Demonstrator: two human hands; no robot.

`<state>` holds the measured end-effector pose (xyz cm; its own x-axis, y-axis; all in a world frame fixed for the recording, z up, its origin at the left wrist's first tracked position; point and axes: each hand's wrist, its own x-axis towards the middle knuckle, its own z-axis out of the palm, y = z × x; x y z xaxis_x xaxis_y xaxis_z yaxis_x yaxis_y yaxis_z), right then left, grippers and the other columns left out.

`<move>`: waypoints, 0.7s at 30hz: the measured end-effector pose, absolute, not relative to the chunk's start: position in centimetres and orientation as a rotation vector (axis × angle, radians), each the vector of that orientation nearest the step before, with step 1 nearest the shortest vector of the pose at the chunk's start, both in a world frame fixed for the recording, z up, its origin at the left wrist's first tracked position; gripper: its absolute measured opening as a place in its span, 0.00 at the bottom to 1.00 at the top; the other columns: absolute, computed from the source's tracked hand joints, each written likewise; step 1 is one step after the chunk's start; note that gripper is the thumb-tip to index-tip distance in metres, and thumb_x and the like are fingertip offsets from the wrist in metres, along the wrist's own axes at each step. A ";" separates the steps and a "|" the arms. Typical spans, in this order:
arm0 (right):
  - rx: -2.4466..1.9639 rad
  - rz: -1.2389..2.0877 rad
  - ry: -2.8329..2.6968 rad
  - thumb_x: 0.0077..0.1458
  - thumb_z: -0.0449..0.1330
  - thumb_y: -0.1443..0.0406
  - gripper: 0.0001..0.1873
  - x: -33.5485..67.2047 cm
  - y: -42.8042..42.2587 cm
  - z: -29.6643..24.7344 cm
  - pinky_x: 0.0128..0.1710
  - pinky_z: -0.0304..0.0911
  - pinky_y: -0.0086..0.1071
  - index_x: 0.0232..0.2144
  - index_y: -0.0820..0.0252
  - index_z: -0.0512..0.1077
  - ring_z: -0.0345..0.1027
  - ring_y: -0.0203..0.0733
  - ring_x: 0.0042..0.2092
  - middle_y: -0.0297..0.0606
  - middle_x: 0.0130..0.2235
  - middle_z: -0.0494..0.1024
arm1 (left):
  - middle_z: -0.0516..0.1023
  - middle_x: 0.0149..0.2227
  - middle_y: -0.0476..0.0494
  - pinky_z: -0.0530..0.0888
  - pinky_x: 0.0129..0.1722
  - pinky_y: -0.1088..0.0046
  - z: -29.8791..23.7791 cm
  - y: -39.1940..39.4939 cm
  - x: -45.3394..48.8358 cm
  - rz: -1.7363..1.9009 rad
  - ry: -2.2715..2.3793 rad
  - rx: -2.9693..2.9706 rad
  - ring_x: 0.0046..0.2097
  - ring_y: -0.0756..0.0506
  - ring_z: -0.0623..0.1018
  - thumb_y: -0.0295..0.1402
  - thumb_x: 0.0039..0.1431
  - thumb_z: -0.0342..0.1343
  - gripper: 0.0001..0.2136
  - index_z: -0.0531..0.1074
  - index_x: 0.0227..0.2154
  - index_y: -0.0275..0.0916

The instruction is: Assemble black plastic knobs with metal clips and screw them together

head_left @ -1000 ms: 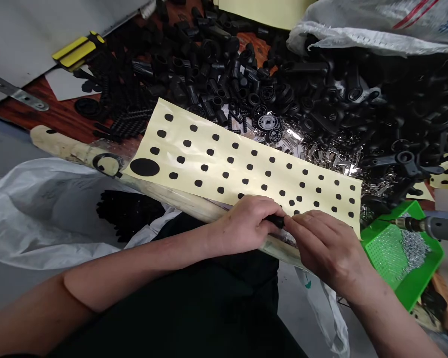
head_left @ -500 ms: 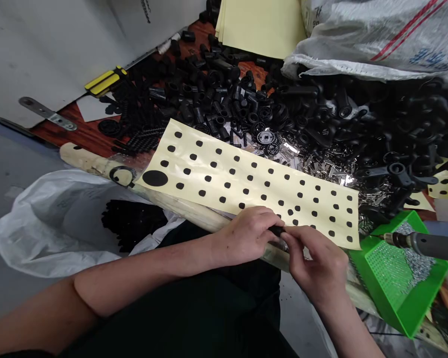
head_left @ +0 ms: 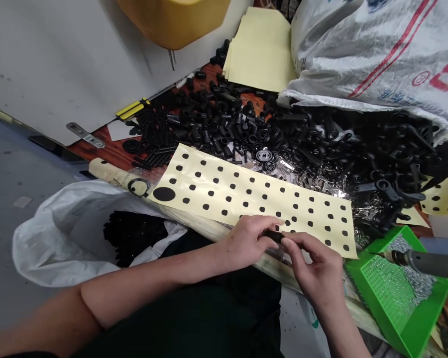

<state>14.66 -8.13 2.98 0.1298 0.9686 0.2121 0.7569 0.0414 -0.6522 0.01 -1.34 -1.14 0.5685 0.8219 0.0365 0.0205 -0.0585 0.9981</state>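
Note:
A small dark cylindrical plastic part (head_left: 274, 235) lies between my two hands, over the lower edge of a yellow sheet. My left hand (head_left: 248, 243) has its fingers and thumb around the part's left end, with the index finger stretched out above it. My right hand (head_left: 315, 261) pinches the other end between thumb and fingers. The yellow sheet (head_left: 242, 181) carries rows of black dots and one large black oval at its left end. My fingers cover some of the part.
Black plastic parts (head_left: 216, 119) and metal clips (head_left: 321, 181) are heaped behind the sheet. On the right, a green basket (head_left: 406, 313) holds small screws, with an electric screwdriver (head_left: 429, 261) above it. A white bag (head_left: 56, 238) hangs open at left; a woven sack (head_left: 358, 54) stands behind.
The view has shifted, so the table sits lower in the picture and a yellow rounded object shows at the top. My left index finger has lifted slightly, uncovering more of the black part.

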 end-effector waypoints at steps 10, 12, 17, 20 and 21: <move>-1.759 0.483 -1.640 0.55 0.61 0.66 0.05 15.1 -7.8 3.0 0.25 0.69 0.26 0.28 0.58 0.76 0.74 0.36 0.25 0.34 0.25 0.80 | 0.73 0.23 0.52 0.65 0.25 0.78 -1.3 -1.5 0.2 0.777 0.790 1.392 0.25 0.53 0.66 0.22 0.47 0.61 0.04 0.75 0.27 0.35; -1.651 0.229 -1.817 0.55 0.59 0.71 0.06 15.1 -7.8 3.0 0.28 0.69 0.26 0.30 0.57 0.75 0.74 0.36 0.28 0.34 0.27 0.80 | 0.75 0.25 0.50 0.66 0.25 0.78 -1.4 -1.6 0.2 0.781 0.784 1.390 0.25 0.53 0.68 0.23 0.48 0.61 0.04 0.76 0.28 0.35; -1.367 0.023 -2.078 0.54 0.55 0.78 0.13 15.3 -7.4 2.7 0.32 0.70 0.30 0.35 0.59 0.73 0.74 0.38 0.30 0.38 0.28 0.79 | 0.75 0.23 0.50 0.67 0.24 0.77 -1.5 -1.5 0.0 0.777 0.757 1.386 0.24 0.53 0.68 0.23 0.48 0.61 0.03 0.75 0.27 0.34; -1.453 0.081 -1.994 0.54 0.56 0.76 0.10 15.1 -7.3 2.8 0.29 0.69 0.28 0.31 0.59 0.74 0.73 0.36 0.28 0.36 0.26 0.79 | 0.77 0.25 0.48 0.68 0.25 0.78 -1.5 -1.6 -0.1 0.821 0.754 1.435 0.25 0.52 0.70 0.22 0.49 0.60 0.03 0.76 0.28 0.34; -1.533 0.142 -1.921 0.54 0.58 0.74 0.08 14.9 -7.3 2.8 0.27 0.68 0.26 0.28 0.58 0.74 0.73 0.35 0.26 0.34 0.25 0.79 | 0.77 0.26 0.48 0.69 0.26 0.77 -1.5 -1.6 -0.1 0.848 0.756 1.465 0.25 0.52 0.71 0.21 0.49 0.59 0.04 0.76 0.28 0.34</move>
